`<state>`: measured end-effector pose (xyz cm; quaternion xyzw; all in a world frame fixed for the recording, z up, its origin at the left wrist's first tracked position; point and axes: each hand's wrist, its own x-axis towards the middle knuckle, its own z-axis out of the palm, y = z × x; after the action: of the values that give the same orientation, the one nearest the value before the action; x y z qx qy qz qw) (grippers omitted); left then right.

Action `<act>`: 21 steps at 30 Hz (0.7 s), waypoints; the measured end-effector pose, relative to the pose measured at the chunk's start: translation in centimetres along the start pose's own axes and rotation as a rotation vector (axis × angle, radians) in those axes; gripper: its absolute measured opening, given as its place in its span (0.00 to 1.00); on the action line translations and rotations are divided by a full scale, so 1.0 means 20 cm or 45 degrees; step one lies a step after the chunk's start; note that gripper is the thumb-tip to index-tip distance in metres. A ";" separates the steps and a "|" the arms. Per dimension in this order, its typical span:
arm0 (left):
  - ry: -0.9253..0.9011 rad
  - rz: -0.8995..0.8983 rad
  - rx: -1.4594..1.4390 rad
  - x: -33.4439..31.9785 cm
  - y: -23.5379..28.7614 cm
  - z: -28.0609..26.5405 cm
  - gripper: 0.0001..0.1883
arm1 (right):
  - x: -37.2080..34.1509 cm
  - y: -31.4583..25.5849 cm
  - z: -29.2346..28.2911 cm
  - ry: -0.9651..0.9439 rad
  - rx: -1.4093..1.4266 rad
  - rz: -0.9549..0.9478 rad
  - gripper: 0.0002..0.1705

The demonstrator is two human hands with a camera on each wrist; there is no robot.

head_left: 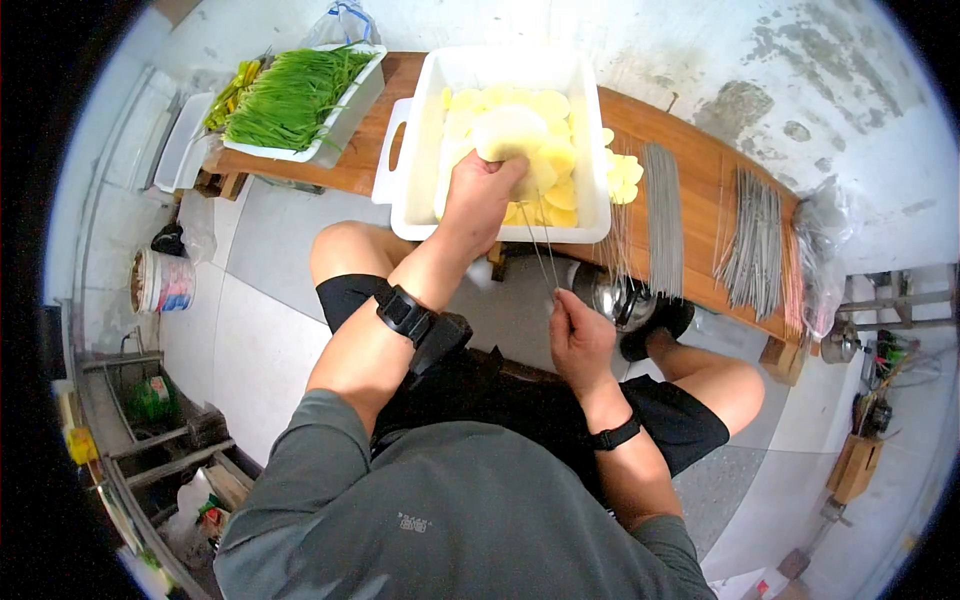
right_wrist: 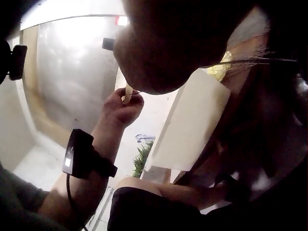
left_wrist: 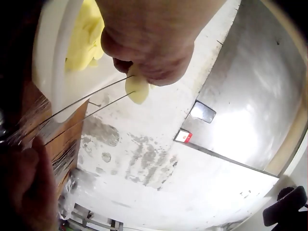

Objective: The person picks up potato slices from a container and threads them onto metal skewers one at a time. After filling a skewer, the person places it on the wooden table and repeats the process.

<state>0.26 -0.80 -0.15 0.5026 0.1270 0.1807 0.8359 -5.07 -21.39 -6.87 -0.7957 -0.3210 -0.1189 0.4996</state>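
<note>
Over the white tub my left hand pinches a round, pale yellow potato slice between thumb and fingers. Two thin metal skewers run from that hand down to my right hand, which grips their lower ends in curled fingers. In the left wrist view the skewer tips meet the potato slice at two spots, side by side. The right wrist view has the left hand holding the slice edge-on; the right hand's fingertips are hidden there. More potato slices lie in the tub.
On the wooden table, potato slices on skewers lie right of the tub, beside bundles of metal skewers. A tray of long green vegetables stands left. A metal bowl sits below the table edge, and a bucket on the floor.
</note>
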 end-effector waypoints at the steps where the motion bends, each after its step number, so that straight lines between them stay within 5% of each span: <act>1: 0.016 -0.011 -0.010 0.00 0.00 0.00 0.14 | 0.00 0.00 0.00 -0.007 -0.009 -0.009 0.12; 21: -0.075 -0.029 0.106 -0.03 -0.05 0.02 0.18 | 0.04 -0.08 -0.09 -0.151 0.169 0.377 0.10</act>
<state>0.05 -1.92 -0.83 0.5404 0.1153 0.1509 0.8197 -5.28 -22.22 -4.53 -0.8053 -0.2363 0.0245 0.5433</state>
